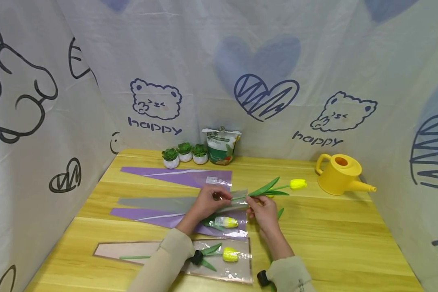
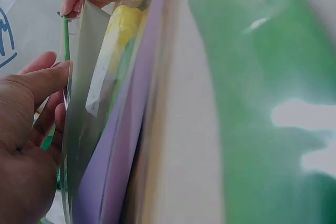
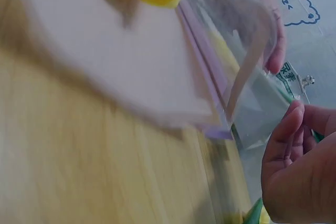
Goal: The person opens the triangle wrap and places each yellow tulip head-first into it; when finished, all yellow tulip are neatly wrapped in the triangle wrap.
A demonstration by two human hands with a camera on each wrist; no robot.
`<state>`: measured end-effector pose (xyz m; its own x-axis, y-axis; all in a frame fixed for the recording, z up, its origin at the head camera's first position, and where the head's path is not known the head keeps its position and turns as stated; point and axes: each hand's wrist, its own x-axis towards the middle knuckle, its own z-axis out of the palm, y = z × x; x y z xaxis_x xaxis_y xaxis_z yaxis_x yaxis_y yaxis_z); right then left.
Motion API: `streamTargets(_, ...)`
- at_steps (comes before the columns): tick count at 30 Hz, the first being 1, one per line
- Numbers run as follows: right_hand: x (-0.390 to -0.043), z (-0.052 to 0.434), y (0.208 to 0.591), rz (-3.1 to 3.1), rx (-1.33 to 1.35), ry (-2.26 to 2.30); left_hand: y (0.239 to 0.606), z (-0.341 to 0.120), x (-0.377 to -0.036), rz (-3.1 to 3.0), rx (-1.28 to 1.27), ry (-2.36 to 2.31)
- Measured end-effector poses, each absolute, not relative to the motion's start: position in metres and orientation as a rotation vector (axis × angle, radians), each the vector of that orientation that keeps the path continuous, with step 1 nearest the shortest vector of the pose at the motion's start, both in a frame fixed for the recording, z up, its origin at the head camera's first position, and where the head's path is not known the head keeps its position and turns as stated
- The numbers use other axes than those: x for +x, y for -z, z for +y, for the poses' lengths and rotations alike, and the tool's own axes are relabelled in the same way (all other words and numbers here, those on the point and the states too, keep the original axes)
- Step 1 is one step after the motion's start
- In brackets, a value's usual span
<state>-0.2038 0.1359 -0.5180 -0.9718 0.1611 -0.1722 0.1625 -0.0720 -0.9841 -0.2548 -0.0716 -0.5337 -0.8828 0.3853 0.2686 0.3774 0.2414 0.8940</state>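
Note:
A yellow tulip [image 1: 298,184] with green leaves [image 1: 264,188] lies across between both hands, bloom to the right. My right hand [image 1: 264,211] pinches its stem just below the leaves. The thumb and fingers of my left hand [image 1: 212,199] pinch the lower stem, right at the open end of a grey clear-fronted flower sleeve [image 1: 160,202]. In the left wrist view the green stem [image 2: 66,40] runs along the sleeve's edge between both hands. Nearer to me, a purple sleeve [image 1: 146,217] and a pink sleeve [image 1: 109,249] each hold a yellow tulip.
Another purple sleeve [image 1: 168,175] lies farther back. Behind it stand several small potted succulents [image 1: 185,151] and a clipped green-and-white bag [image 1: 220,148]. A yellow watering can [image 1: 337,174] stands at the back right. More green leaves [image 1: 280,213] show beside my right hand.

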Motion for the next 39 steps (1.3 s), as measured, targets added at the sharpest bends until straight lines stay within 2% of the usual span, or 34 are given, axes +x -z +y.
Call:
streamTargets(12, -0.198, 0.131, 0.521, 2.083, 0.449, 2.184, 0.539, -0.072, -0.255, 2.488, 0.748, -1.751)
streamTargets(33, -0.198, 0.134, 0.522, 2.127, 0.4, 2.112, 0.542, -0.076, -0.255, 2.533, 0.748, -1.683)
streamTargets(39, -0.197, 0.153, 0.514, 2.206, 0.384, 2.094, 0.542, -0.075, -0.255, 2.518, 0.735, -1.69)
